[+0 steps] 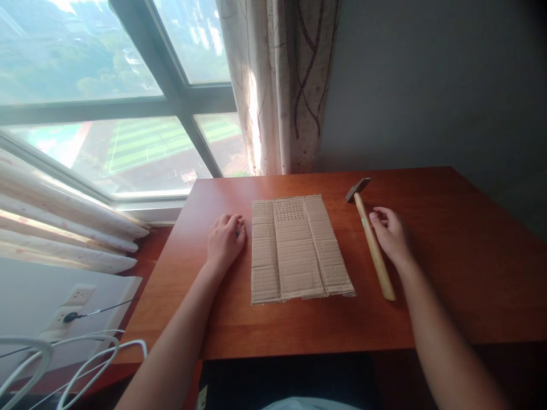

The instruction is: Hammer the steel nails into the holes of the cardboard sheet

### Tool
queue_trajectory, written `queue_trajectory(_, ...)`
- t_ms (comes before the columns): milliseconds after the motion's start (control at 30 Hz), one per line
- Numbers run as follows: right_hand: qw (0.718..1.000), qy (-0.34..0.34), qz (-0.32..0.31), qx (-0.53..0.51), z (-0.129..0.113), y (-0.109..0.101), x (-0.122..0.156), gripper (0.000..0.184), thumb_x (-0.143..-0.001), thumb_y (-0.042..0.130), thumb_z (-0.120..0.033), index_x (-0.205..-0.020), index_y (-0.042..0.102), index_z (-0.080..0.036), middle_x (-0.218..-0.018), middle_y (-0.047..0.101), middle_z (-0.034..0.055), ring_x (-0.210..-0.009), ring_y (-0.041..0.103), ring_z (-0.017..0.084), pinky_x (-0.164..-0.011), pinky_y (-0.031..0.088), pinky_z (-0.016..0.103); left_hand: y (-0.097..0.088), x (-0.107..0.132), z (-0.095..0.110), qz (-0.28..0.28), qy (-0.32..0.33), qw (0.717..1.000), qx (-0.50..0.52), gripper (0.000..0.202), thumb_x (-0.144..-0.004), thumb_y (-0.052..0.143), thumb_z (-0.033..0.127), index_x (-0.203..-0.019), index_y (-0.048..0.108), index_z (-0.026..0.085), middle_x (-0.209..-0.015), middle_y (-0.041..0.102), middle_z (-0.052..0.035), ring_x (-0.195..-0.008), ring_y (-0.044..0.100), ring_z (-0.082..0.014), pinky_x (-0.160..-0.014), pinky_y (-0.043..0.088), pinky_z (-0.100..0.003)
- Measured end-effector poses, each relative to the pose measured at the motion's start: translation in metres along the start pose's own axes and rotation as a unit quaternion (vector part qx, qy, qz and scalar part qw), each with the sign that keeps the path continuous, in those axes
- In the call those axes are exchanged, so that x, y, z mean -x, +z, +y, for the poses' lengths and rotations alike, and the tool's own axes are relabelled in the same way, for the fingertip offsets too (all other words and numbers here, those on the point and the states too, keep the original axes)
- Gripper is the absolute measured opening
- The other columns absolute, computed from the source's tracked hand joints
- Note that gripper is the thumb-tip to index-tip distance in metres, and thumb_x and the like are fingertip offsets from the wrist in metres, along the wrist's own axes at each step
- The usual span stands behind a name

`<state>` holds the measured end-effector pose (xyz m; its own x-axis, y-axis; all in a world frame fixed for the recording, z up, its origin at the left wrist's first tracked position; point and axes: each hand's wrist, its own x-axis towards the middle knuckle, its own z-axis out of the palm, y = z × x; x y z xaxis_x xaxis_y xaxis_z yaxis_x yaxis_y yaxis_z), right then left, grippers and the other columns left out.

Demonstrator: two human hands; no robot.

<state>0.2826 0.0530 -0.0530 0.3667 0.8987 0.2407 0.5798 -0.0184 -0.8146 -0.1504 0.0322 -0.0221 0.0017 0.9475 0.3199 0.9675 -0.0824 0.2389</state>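
Observation:
A flattened piece of brown cardboard [297, 250] lies on the table between my hands, with rows of small dark holes or dots near its far edge. Just left of it, my left hand [226, 238] rests on the wood with fingers curled in. Something small and dark shows between thumb and fingers, too little of it to name. To the right of the cardboard lies a hammer [372, 245], its metal head pointing away and a green mark on its wooden handle. My right hand [390, 230] is beside the handle, half curled, thumb and fingers apart, not wrapped around it.
The reddish-brown table [461, 256] reaches back to a grey wall and a patterned curtain [277, 85]. A window [171, 102] is at the far left. White cables [98, 347] and a wall socket with a black plug [70, 316] are at the lower left.

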Motion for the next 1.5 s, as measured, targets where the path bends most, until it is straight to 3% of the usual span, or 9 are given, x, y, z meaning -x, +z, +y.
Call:
queue_trajectory(467,1.000,-0.011,-0.005,0.019,-0.008,-0.002,0.002,0.041,-0.083,0.056,-0.052,-0.106,0.066,-0.019,-0.105,0.069,0.0132,-0.075,0.061,0.022,-0.073,0.053,0.040,-0.003,0.007,-0.012,0.012,0.004,0.999,0.041,0.033,-0.097,0.047,0.034,-0.117,0.067,0.017,-0.110,0.069,-0.0114,-0.095,0.066,-0.0250,-0.089,0.051,-0.038)
queue_trajectory(700,1.000,-0.012,-0.006,0.021,-0.008,-0.001,0.001,0.038,-0.083,0.056,-0.050,-0.105,0.066,-0.020,-0.102,0.071,0.0127,-0.076,0.063,0.023,-0.074,0.054,0.041,-0.007,0.010,-0.031,-0.003,-0.010,0.989,0.146,0.034,-0.090,0.043,0.020,-0.114,0.067,0.018,-0.103,0.074,-0.0087,-0.096,0.069,-0.0227,-0.089,0.054,-0.036)
queue_trajectory(867,1.000,-0.011,-0.005,0.022,-0.007,-0.002,0.001,0.037,-0.083,0.055,-0.048,-0.105,0.067,-0.020,-0.101,0.072,0.0120,-0.075,0.063,0.022,-0.074,0.054,0.040,-0.013,0.018,-0.032,-0.016,-0.027,0.983,0.180,0.033,-0.091,0.045,0.022,-0.115,0.067,0.018,-0.102,0.076,-0.0071,-0.093,0.070,-0.0219,-0.089,0.055,-0.038)
queue_trajectory(1200,1.000,-0.005,-0.010,0.028,-0.007,-0.002,0.003,0.038,-0.083,0.055,-0.047,-0.106,0.067,-0.019,-0.101,0.072,0.0127,-0.078,0.064,0.024,-0.075,0.054,0.040,-0.012,0.013,-0.018,-0.004,-0.017,0.992,0.128,0.032,-0.091,0.055,0.035,-0.113,0.069,0.018,-0.097,0.073,-0.0073,-0.084,0.068,-0.0210,-0.083,0.053,-0.035)
queue_trajectory(1500,1.000,-0.007,-0.013,0.027,-0.005,-0.001,0.003,0.038,-0.084,0.055,-0.048,-0.107,0.067,-0.020,-0.100,0.072,0.0123,-0.079,0.064,0.024,-0.076,0.053,0.041,-0.004,0.005,-0.009,-0.006,-0.032,0.998,0.044,0.030,-0.093,0.051,0.032,-0.110,0.072,0.019,-0.094,0.071,-0.0071,-0.083,0.066,-0.0223,-0.080,0.050,-0.034)
